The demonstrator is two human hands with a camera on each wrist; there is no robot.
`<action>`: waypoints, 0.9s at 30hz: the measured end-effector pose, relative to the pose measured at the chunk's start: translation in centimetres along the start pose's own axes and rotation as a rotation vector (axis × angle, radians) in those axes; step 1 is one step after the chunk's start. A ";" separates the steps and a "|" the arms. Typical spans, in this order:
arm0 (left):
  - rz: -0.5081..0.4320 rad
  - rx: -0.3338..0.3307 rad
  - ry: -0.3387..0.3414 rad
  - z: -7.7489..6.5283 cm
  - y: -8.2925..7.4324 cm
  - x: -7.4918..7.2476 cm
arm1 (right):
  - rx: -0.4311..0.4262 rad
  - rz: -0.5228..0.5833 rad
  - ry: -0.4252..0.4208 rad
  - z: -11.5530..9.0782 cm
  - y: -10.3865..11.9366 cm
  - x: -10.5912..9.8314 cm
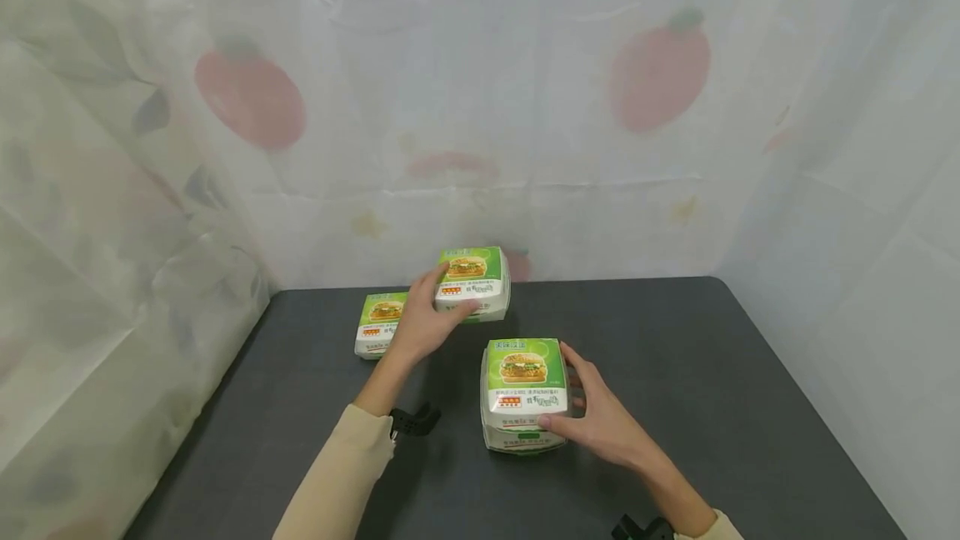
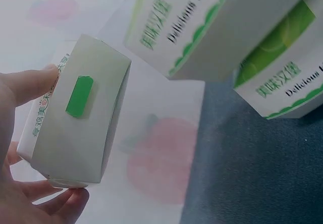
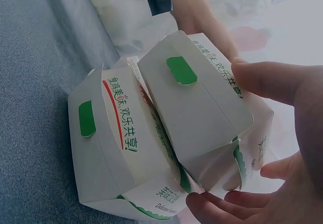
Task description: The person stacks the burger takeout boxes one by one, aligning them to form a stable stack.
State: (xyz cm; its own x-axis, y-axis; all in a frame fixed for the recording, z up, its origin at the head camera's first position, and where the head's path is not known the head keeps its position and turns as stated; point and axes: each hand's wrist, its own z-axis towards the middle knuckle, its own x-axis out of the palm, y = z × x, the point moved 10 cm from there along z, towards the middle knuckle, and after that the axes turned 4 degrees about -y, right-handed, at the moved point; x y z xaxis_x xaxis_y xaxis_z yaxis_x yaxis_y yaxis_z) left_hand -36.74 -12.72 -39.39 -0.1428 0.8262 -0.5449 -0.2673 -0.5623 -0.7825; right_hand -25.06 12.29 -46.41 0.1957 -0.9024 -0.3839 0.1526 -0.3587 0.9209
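Note:
My left hand (image 1: 427,319) holds a green and white burger box (image 1: 474,277) above the back of the table, its thumb and fingers spread along the sides. In the left wrist view that box (image 2: 83,110) shows its blank side with a green tab. Near the middle of the table my right hand (image 1: 603,415) grips a matching upper burger box (image 1: 527,373), which sits on a lower burger box (image 1: 517,440). The right wrist view shows the thumb on one side of the upper box (image 3: 197,103) and fingertips on the other. The lower box (image 3: 116,143) rests on the dark surface.
Another burger box (image 1: 381,323) stands at the table's back left, partly behind my left hand and forearm. The dark table (image 1: 675,373) ends at a pale curtain (image 1: 585,215) with printed fruit; pale curtains also hang on both sides.

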 end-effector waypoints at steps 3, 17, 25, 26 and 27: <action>-0.001 0.009 0.001 -0.3 -0.6 -0.4 | -0.007 0.011 0.005 -0.1 0.1 0.1; -0.031 0.137 0.072 -2.5 -4.2 -1.1 | -0.017 0.025 0.013 -0.2 0.3 0.2; -0.064 0.206 0.126 -3.9 -5.1 -1.1 | -0.010 0.024 0.012 -0.2 0.2 0.2; -0.066 0.213 0.133 -4.0 -5.1 -1.1 | -0.012 0.022 0.009 -0.2 0.3 0.2; -0.067 0.216 0.143 -4.2 -5.1 -1.0 | -0.017 0.019 0.008 -0.2 0.3 0.2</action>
State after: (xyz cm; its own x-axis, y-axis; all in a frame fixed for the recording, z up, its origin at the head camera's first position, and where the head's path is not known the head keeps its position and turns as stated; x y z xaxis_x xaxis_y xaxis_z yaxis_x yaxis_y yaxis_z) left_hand -31.21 -10.83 -36.17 0.0140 0.8397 -0.5429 -0.4713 -0.4733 -0.7442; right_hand -24.79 12.02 -46.19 0.2065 -0.9071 -0.3667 0.1648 -0.3372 0.9269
